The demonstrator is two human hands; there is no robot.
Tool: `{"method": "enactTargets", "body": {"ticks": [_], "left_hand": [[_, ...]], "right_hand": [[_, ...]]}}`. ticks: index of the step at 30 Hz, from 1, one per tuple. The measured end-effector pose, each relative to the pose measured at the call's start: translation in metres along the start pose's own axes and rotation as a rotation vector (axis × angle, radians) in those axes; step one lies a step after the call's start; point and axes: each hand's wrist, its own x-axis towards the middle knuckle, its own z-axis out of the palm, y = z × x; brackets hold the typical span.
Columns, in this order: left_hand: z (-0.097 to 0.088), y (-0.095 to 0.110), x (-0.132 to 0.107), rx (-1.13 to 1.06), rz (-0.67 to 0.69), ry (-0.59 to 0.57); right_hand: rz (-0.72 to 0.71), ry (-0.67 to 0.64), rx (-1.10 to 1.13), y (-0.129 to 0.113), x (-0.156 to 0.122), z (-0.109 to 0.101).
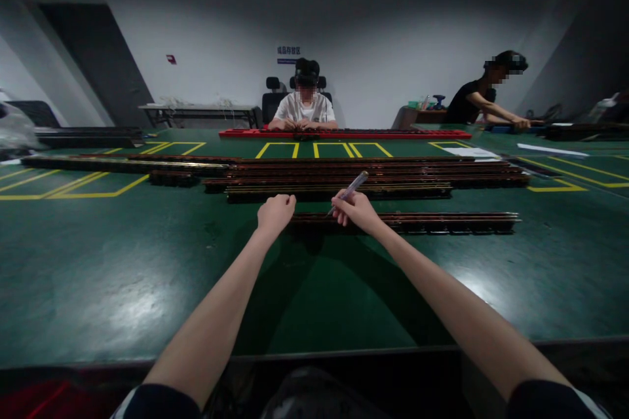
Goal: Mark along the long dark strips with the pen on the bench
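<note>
My right hand (358, 211) is closed around a pen (354, 184) with a clear barrel. Its tip points down and left, at a long dark strip (457, 222) with copper-coloured edges lying across the green table. Whether the tip touches the strip, I cannot tell. At the strip's left end is my left hand (276, 215), fingers curled in. The back of that hand hides its fingertips and anything they grip. Just beyond both hands lies a stack of similar long strips (339, 191), side by side.
The green table (132, 262) carries yellow marking lines. Across it a person (305, 108) sits behind a long red strip (393, 133). Another person (484, 95) reaches over the table at the far right. White paper (469, 153) lies behind the stack; dark bars (88, 137) lie far left.
</note>
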Motion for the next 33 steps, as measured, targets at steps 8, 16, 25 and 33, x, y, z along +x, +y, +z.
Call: {"method": "enactTargets", "body": {"ticks": [8,16,25,33], "left_hand": [[0.007,0.014,-0.006,0.180,0.458,0.023],[0.015,0.017,-0.012,0.346,0.633,-0.126],[0.032,0.023,-0.022,0.441,0.622,-0.023],[0.035,0.029,-0.029,0.427,0.563,0.026]], "right_hand": [[-0.073,0.026,-0.015,0.006,-0.006,-0.001],[-0.075,0.087,-0.002,0.006,-0.012,-0.004],[-0.061,0.149,-0.056,0.005,-0.014,-0.008],[-0.128,0.195,-0.164,0.002,-0.015,-0.006]]}}
